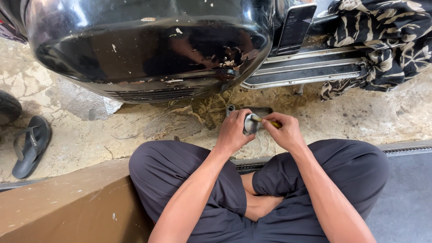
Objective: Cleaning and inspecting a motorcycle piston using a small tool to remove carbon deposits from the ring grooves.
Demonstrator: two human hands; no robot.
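cleaning a small round metal part over a tray, beside a black scooter

the left hand (pixel 233 132) is gripping the metal part (pixel 250 123) with fingers closed round it; the right hand (pixel 283 130) is pinching a yellow-handled tool (pixel 268 121) against its face (tip hidden), above the tray (pixel 261 110) on the ground; scraping appears mid-way, calling for steady strokes.

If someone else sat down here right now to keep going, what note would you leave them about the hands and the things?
Left hand: holds a small round metal part above the ground.
Right hand: grips a yellow-handled tool, its tip against the metal part.
Nearby: a small dark metal tray lies on the dusty ground just behind the hands, under the black scooter body. A phone leans on the scooter's footboard; a sandal lies far left.
Done: part is in hand, tool is on it.
Left: how far the work on the part has got cannot be told; the part is not yet put down.
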